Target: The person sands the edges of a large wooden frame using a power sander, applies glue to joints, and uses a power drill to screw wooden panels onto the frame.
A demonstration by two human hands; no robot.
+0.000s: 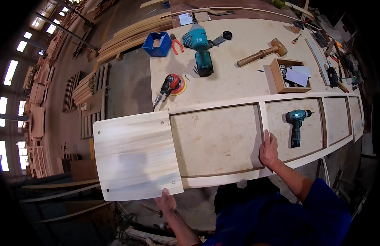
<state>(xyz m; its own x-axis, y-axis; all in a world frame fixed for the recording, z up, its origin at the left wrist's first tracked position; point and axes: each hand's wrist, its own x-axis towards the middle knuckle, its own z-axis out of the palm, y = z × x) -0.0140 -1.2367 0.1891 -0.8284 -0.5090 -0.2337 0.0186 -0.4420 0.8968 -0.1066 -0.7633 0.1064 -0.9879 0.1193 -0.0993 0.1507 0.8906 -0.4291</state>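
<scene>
A long pale wooden frame (218, 179) with several crosspieces lies across the workbench. At its left end a square wooden panel (136, 156) with a hole near each corner covers the frame and juts past it. My left hand (167, 203) grips the panel's near edge, thumb on top, the other fingers hidden below. My right hand (269, 149) is closed around the near part of a crosspiece (263, 117), fingers along the wood. Inside the bay to the right of that hand lies a teal cordless drill (295, 127), untouched.
Beyond the frame, the workbench (239, 82) holds a red sander (172, 84), a teal nail gun (203, 45), red-handled pliers (176, 44), a blue box (157, 44), a wooden mallet (263, 53) and a wooden box (280, 80) of small items. Stacked boards (132, 37) lie on the floor beyond.
</scene>
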